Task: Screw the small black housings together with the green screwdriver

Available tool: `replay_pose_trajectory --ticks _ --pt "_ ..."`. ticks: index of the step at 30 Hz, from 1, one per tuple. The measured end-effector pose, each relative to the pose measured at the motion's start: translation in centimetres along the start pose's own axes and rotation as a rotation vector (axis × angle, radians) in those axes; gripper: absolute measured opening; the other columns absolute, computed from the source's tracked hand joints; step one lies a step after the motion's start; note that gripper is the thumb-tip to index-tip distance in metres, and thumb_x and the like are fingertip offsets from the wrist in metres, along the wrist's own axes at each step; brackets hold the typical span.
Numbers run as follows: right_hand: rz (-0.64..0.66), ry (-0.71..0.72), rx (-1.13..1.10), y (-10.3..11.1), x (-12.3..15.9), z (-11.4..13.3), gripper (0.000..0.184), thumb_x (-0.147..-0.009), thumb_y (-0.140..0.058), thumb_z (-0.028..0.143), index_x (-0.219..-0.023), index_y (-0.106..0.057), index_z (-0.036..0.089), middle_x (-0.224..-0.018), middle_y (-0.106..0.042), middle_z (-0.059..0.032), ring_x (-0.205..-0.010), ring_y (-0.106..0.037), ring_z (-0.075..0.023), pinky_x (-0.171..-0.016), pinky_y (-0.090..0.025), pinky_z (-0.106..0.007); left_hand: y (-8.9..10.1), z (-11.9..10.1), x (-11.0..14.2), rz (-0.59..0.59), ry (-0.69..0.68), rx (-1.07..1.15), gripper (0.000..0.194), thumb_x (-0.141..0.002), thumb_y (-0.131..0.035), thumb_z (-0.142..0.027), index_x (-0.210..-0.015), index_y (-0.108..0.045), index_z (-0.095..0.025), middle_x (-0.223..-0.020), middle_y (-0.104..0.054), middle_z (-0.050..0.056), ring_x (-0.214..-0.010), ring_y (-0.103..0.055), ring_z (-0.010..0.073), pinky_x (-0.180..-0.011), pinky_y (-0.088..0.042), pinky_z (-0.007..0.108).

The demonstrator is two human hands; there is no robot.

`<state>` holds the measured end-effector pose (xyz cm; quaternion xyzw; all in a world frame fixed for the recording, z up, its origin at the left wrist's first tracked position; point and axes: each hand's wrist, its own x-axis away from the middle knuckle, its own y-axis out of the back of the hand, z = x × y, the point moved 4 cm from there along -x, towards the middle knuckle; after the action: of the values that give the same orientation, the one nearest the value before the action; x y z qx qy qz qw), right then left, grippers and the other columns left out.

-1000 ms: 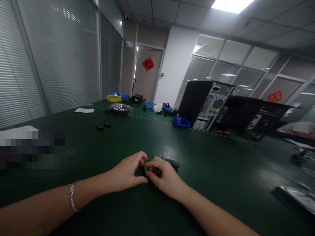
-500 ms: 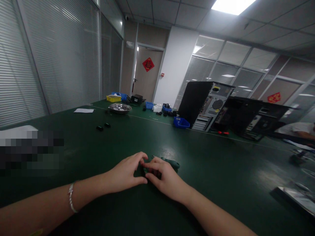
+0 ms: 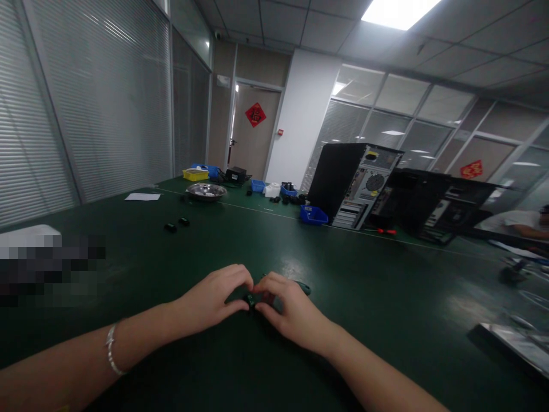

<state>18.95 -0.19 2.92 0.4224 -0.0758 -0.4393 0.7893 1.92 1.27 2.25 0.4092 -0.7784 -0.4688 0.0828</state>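
A small dark part with a greenish face sits between the fingertips of both hands, low over the table. My left hand has its thumb and curled fingers closed about the part's left side. From the other side, the thumb and bent fingers of my right hand close on it. Finger overlap hides much of the part, and its exact kind is too small to make out. Just behind my right hand lies a tool with a green handle, probably a screwdriver, mostly covered by that hand.
Two small black pieces lie left on the green table. Farther back are a metal bowl, a yellow bin, a blue bin and a computer tower. A metal tray is at right; a person sits beyond.
My fingers have shifted slightly around the small part, and the right hand now covers more of the green-handled tool. The whole view has drifted a little.
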Motion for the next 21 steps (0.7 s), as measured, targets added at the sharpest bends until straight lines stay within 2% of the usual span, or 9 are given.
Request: replay_pose_trajectory --ticks 6,12,21 --pt "0.035 0.021 0.055 -0.6 -0.1 0.6 0.031 -0.087 -0.059 0.010 -0.115 -0.065 0.022 -0.106 -0.058 -0.0062 -0.088 -0.060 -0.0178 -0.080 -0.052 -0.030 -0.9 0.4 -0.2 0.028 0.142 0.098 0.041 -0.074 -0.078 -0.035 -0.104 -0.054 -0.019 -0.104 -0.058 0.003 -0.095 -0.056 0.0221 -0.080 -0.045 0.033" --pt "0.011 0.034 0.087 -0.9 -0.2 0.5 0.028 -0.085 -0.057 0.007 -0.109 -0.064 0.019 -0.103 -0.057 -0.0062 -0.088 -0.060 -0.0179 -0.080 -0.051 -0.029 -1.6 -0.2 -0.2 0.002 0.157 0.078 0.032 -0.077 -0.073 -0.029 -0.100 -0.052 -0.019 -0.101 -0.056 0.004 -0.093 -0.054 0.0214 -0.080 -0.044 0.033" --pt "-0.010 -0.046 -0.035 -0.9 -0.3 -0.2 0.022 -0.084 -0.060 0.008 -0.103 -0.063 0.019 -0.102 -0.056 -0.0048 -0.084 -0.061 -0.0155 -0.073 -0.053 -0.027 -1.5 -0.2 -0.4 0.007 0.149 0.107 0.033 -0.078 -0.071 -0.029 -0.102 -0.051 -0.020 -0.102 -0.056 0.004 -0.093 -0.054 0.0207 -0.080 -0.044 0.032"
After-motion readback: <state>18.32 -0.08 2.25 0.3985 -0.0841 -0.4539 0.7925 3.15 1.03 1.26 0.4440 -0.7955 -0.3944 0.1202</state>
